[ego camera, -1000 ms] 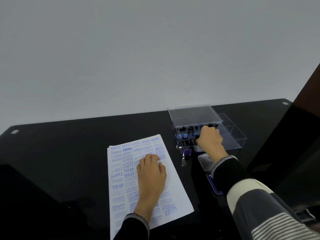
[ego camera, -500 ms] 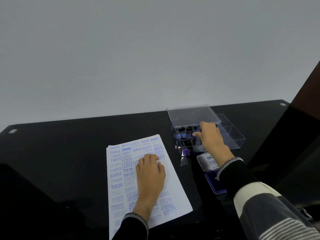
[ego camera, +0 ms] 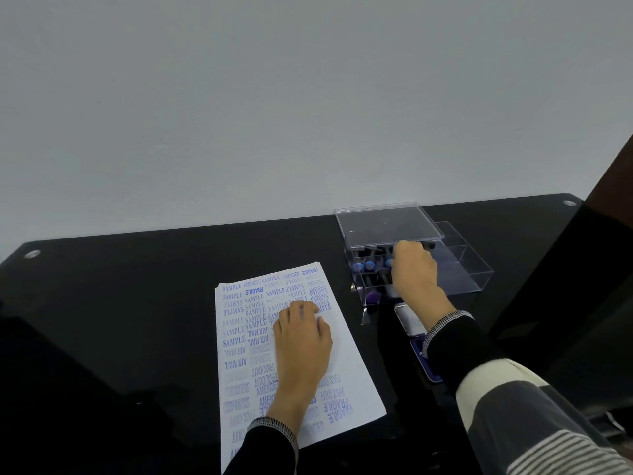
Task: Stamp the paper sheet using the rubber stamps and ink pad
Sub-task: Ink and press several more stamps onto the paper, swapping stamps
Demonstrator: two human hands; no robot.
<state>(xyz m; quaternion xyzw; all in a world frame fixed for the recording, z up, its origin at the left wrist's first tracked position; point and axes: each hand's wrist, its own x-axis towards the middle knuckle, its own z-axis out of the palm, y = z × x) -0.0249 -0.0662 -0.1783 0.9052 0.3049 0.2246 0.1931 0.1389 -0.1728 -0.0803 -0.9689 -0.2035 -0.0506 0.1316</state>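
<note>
A white paper sheet, covered with blue stamped words, lies on the black table. My left hand rests flat on it with its fingers spread. A clear plastic box at the back right holds several rubber stamps with black handles and blue or purple ends. My right hand reaches into the box over the stamps. Its fingers curl downward and the fingertips are hidden, so I cannot tell if it holds one. The open blue ink pad lies under my right wrist, its pale lid toward the box.
The box's clear lid sits raised over its back half. The black glass table meets a pale wall behind. A dark brown panel stands at the far right, and a dark shape fills the lower left corner.
My right hand has drawn its fingers in over the stamps in the box and shifted slightly. My left hand stays flat on the paper.
</note>
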